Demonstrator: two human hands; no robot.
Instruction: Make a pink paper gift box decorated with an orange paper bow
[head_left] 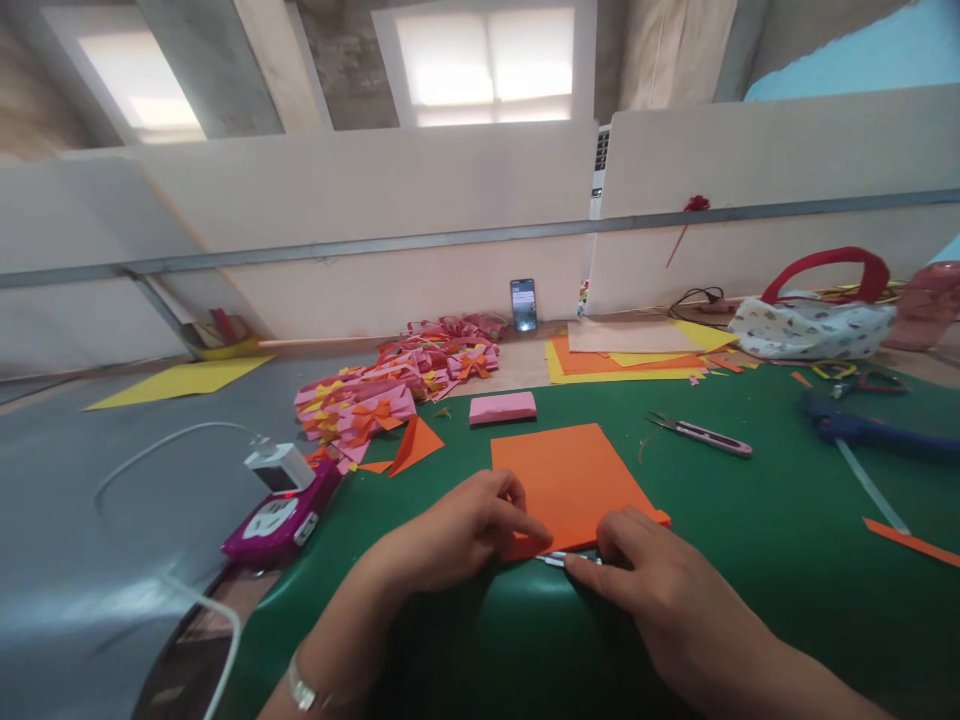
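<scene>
An orange sheet (574, 470) lies on the green mat, its near edge lined up in front of me. My left hand (476, 520) presses on the near left part of this sheet, index finger extended and the other fingers curled. My right hand (645, 570) is closed at the near right corner, with thumb and fingers around a slim silvery tool (553, 559) lying along the near edge. Its kind is partly hidden by the fingers. A small orange piece (661, 517) sticks out beyond the right hand.
Pink snips (705, 436) and a pink block (502, 407) lie behind the sheet. Pink, orange and yellow paper bows (375, 400) are heaped left. A purple power strip (277, 525) holds a white charger (279, 467). A blue glue gun (885, 432) lies right; a phone (523, 305) stands behind.
</scene>
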